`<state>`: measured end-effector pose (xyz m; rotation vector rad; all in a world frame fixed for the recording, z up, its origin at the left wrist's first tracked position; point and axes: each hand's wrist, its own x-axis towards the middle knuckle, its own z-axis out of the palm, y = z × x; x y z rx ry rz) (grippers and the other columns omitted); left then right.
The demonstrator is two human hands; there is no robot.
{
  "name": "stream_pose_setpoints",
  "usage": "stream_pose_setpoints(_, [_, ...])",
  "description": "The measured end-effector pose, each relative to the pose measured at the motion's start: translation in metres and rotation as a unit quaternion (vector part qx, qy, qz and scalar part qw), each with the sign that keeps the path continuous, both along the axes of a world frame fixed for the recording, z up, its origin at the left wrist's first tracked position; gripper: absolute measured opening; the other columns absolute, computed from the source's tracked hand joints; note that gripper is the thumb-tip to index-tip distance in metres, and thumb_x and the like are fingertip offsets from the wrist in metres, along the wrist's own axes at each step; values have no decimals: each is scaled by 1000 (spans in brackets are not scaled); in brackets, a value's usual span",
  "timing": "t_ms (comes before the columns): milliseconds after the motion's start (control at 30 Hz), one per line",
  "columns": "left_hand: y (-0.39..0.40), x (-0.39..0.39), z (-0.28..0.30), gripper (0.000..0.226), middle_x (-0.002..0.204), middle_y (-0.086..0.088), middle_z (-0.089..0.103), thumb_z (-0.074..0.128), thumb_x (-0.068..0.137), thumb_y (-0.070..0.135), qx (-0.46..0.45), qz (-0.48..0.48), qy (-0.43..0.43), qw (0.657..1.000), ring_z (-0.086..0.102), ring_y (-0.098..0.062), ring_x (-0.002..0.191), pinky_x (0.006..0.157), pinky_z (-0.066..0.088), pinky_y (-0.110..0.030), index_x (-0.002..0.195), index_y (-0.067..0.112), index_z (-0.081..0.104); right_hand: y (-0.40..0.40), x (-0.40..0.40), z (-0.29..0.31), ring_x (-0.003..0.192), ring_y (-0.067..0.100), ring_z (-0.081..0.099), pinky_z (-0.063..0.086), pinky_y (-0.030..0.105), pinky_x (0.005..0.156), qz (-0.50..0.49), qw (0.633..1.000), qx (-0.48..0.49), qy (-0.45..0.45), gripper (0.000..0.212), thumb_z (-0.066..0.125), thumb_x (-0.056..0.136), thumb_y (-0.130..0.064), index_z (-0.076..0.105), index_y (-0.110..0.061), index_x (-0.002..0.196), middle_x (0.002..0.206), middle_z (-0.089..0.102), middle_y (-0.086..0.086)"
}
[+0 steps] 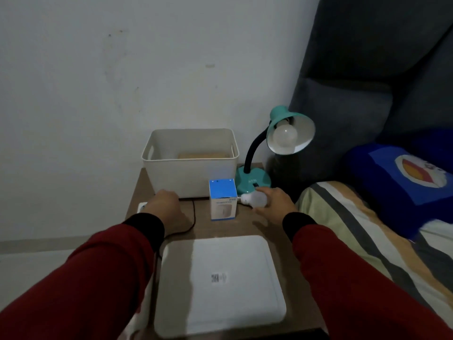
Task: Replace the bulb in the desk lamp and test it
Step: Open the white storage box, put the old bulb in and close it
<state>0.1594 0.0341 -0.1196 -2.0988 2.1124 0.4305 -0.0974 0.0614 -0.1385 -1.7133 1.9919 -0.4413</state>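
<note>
— What is the right hand (pixel 277 202) doing?
— It is lying over a loose white bulb (pixel 255 199) on the wooden bedside table (pixel 259 224), fingers curled partly around the glass end. The bulb's screw base is pointing left, touching or almost touching the blue-and-white bulb box (pixel 223 202).
— And the left hand (pixel 166 204)?
— It is resting closed, knuckles up, at the table's left side, just in front of the white storage bin (pixel 190 163). I cannot tell whether it is holding anything. A black cord (pixel 192 217) is running beside it.
— Where is the lamp standing?
— The teal desk lamp (pixel 277 143) is standing at the far right corner, another bulb (pixel 284 136) sitting unlit in its shade. A white lid (pixel 220 285) is lying nearest the camera.
</note>
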Motion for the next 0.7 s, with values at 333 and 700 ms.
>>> stream_pose_setpoints(333, [-41,11,-19,49,130,-17,52,57,86,38,38,-3,-44,998,50,-29,120,98,44,-31,120,2,54,-41,-1,-45,129,26,42,31,29,111,-46,997,5,-61,74,78,73,-22,44,-22,139,142,37,13])
stream_pose_setpoints(700, [-30,9,5,44,125,-16,56,60,84,35,26,-32,-70,997,53,-27,116,97,46,-31,115,3,58,-19,-5,-18,123,30,48,37,32,107,-69,995,-10,-70,68,75,76,-19,47,-21,138,134,47,17])
